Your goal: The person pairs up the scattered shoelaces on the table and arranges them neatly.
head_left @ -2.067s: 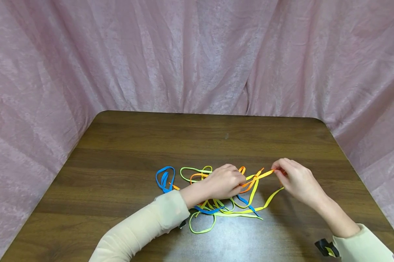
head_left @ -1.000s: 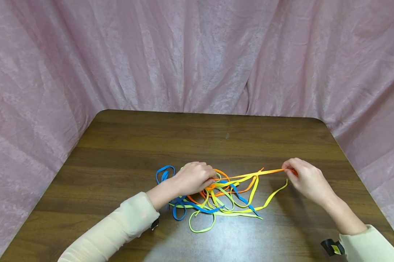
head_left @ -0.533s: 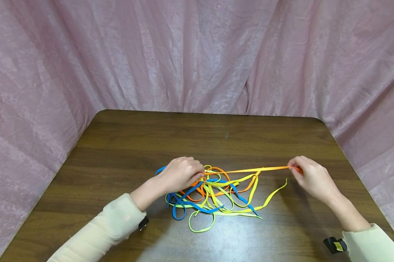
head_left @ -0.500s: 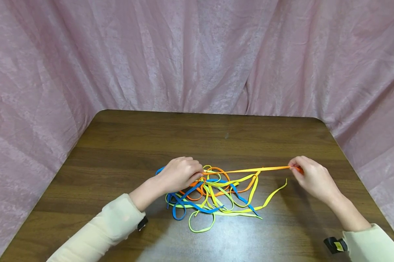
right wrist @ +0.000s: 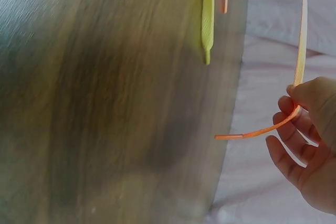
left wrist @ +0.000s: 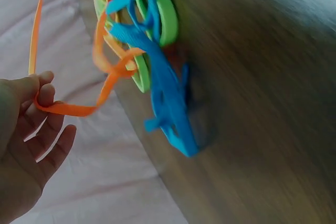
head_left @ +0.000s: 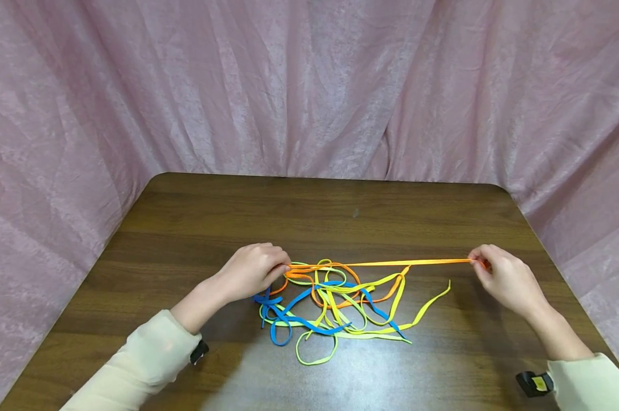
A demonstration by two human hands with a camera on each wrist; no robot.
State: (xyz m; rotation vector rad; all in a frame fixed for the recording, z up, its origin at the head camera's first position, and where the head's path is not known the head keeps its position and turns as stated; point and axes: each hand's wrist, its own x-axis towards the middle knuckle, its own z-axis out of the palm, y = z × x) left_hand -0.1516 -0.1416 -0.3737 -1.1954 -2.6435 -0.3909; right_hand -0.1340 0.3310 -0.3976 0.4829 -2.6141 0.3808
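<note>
An orange shoelace is stretched taut between both hands, above the table. My left hand pinches it between thumb and index finger; in the left wrist view the rest of the orange lace droops from the fingers toward the pile. My right hand pinches it near one end, and the tipped end hangs free below the fingers. Under the stretch lies a loose tangle of a blue shoelace, yellow lace and light green lace, with orange loops among them.
The tangle rests on a brown wooden table with rounded far corners. Pink curtains hang behind and at both sides. A black wrist device is on the right sleeve, and another on the left.
The left hand has slid left from over the middle of the tangle to its left end. My right hand has shifted a little right, and the orange span between them has grown longer and tauter.
</note>
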